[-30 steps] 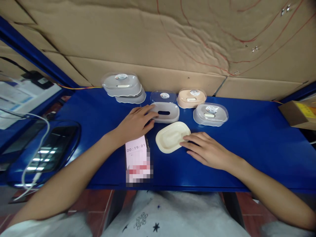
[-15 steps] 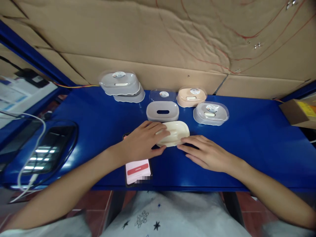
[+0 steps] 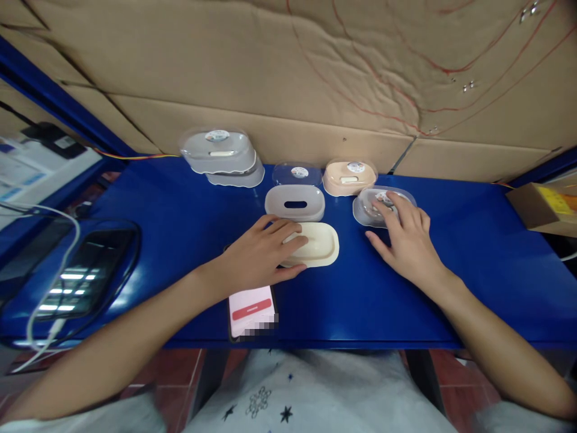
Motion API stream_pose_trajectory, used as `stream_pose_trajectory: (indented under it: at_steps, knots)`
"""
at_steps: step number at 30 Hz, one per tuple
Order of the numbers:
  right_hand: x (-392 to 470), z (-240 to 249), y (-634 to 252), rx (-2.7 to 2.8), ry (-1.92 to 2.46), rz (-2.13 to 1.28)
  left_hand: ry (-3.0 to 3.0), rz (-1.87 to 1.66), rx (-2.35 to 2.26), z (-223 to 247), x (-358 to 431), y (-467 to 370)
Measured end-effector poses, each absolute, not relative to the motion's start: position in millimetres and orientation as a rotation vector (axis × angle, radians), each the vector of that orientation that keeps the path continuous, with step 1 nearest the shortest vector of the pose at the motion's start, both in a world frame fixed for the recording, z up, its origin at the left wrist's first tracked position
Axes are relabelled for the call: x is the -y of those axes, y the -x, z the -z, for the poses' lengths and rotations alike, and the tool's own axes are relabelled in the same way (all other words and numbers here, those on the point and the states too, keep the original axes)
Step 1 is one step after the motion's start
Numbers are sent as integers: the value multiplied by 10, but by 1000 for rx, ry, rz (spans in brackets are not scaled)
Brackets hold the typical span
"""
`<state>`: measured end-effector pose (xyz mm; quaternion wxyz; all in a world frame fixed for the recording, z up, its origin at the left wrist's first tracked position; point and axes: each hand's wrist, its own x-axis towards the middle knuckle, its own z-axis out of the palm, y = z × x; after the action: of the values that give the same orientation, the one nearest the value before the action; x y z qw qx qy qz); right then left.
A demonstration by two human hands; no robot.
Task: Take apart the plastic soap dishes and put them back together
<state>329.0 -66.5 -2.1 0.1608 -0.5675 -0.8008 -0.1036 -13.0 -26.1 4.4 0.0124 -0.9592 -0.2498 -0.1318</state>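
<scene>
My left hand lies over the left end of a cream oval tray, fingers inside it and thumb along its near edge. Just behind the tray is a light grey oval cover with a slot in its top. My right hand has its fingers spread, their tips over a grey oval box with a clear lid and a round sticker. Whether those fingertips press on the lid I cannot tell. A clear oval lid with a sticker sits behind the slotted cover.
A peach oval box and stacked grey boxes stand along the cardboard wall. A phone lies partly under my left hand. Another dark phone or tablet and cables are at left; a cardboard box is at right.
My right hand has left the cream tray and moved right and away from me, over the grey box. The tray has shifted slightly left under my left hand.
</scene>
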Motion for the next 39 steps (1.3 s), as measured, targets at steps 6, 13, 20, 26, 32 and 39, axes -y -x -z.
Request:
stream_pose_trajectory:
  at_steps: [6,13,20,26,32,39]
  knots:
    - [635,40,-3319,2275,1735,346,2931,361,723,-17,254,134]
    - [646,-23,-3369,2205,1796,405,2979,392,731,-9,260,122]
    - [421,23,-3601,2030,1918,441,3024,390,754,19,252,116]
    - [166,153,-3438,2123,1738,347,3006,349,721,1,245,114]
    - [-317,193,-3124,2283,1555,202,2995,358,711,-5,240,120]
    - [-212,162,-3040,2297,1551,278,2988,376,691,18,241,116]
